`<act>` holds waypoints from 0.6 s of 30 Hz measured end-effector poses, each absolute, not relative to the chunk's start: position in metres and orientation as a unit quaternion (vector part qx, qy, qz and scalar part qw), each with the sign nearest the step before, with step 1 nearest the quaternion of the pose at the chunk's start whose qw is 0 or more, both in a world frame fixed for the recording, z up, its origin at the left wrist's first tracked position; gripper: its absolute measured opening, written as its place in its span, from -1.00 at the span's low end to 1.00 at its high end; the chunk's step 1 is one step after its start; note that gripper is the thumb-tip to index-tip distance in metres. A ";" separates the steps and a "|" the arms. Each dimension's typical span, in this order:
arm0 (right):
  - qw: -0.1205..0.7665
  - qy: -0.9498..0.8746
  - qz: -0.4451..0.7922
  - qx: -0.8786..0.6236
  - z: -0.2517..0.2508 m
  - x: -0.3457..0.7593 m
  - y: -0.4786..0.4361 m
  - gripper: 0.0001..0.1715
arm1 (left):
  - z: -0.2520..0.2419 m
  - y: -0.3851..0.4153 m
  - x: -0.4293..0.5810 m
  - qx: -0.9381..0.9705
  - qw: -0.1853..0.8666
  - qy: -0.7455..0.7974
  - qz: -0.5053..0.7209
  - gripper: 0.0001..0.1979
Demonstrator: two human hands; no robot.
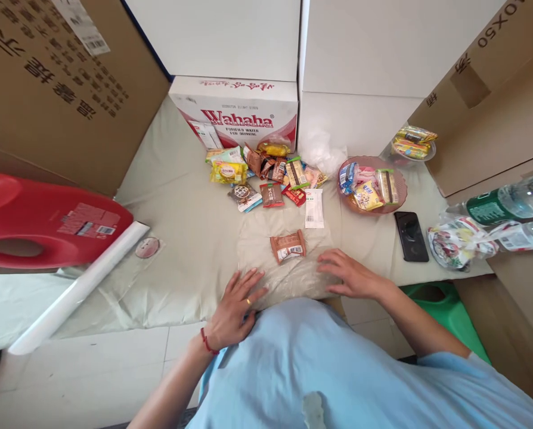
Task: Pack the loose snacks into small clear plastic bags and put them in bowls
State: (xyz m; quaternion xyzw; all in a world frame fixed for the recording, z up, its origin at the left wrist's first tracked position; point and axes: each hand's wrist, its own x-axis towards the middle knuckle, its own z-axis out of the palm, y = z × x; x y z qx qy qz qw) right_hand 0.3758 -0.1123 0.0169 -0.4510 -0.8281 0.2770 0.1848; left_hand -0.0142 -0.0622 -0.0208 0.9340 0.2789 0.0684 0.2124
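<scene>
A clear plastic bag point(288, 280) lies flat on the covered table, close against the blue shirt. On its upper part rests a brown wrapped snack point(288, 246). My left hand point(237, 308) is palm down at the bag's near left edge, its fingers spread, with a ring and a red cord bracelet. At the bag's right side, my right hand point(349, 274) touches the plastic with fingers apart and slightly bent. Beyond the bag is a loose pile of packaged snacks point(273, 170), with a white sachet point(313, 208) at its near right.
A pink bowl of snacks point(403, 193) and a black phone point(411, 236) are on the right, near plastic bottles point(494, 205). A Wahaha box point(239, 113) stands behind. Leftward are a red jug point(83, 223) and a white roll point(76, 292).
</scene>
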 end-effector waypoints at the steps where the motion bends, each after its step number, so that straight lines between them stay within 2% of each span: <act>1: 0.176 -0.825 0.274 -0.462 0.012 0.379 -0.123 -0.54 | -0.023 -0.064 -0.015 0.934 0.214 0.279 0.059 -0.53; 4: 0.186 -0.804 0.267 -0.498 0.000 0.379 -0.138 -0.80 | -0.026 -0.058 -0.014 0.931 0.226 0.281 0.058 -0.73; 9: 0.196 -0.779 0.330 -0.496 0.011 0.378 -0.100 -0.62 | -0.009 -0.019 -0.008 0.896 0.310 0.303 0.096 -0.70; 12: 0.199 -0.755 0.332 -0.529 0.024 0.384 -0.059 -0.63 | 0.000 0.019 0.006 0.854 0.335 0.372 0.141 -0.69; 15: 0.139 -0.739 0.270 -0.601 0.031 0.385 -0.021 -0.75 | 0.001 0.062 0.021 0.831 0.281 0.452 0.161 -0.68; 18: 0.062 -0.732 0.154 -0.661 0.036 0.375 0.008 -0.77 | 0.005 0.083 0.028 0.775 0.162 0.571 0.217 -0.69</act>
